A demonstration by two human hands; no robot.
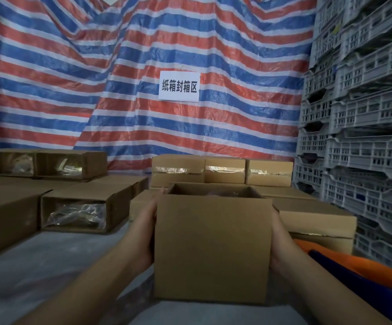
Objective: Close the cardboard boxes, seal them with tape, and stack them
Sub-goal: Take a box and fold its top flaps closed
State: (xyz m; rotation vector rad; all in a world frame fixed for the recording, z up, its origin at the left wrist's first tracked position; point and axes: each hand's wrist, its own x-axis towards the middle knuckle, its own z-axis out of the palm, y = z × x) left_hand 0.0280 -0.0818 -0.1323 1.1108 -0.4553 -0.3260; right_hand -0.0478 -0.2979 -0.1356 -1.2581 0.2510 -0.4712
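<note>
Held up at centre frame: an open cardboard box [212, 247], top flaps not closed, something dark dimly visible inside. Clasped between both hands, left hand [147, 233] pressed flat against the left wall with fingers reaching forward along it, right hand [278, 240] against the right wall, mostly hidden behind the box edge. Hard to tell whether the right fingers were straight or curled. Raised above a grey surface [49, 273], apparently the floor or a low bench; could not tell which.

Lay to the left: several unsealed boxes [85, 212] on their sides, open ends showing crinkled clear plastic inside, two more [47, 164] stacked behind them. Stood behind the held box: a row of sealed boxes [222, 171], each with a strip of shiny tape across the front, set on further boxes. Just right of the held box: another taped box [317, 225]. Near the right forearm: something orange and dark blue [359, 275], too blurred to identify.

Hung across the back: a red, white and blue striped tarpaulin [143, 55] with a white paper sign [179, 86] in Chinese characters. Piled along the right edge: grey plastic crates [363, 118], stacked high.
</note>
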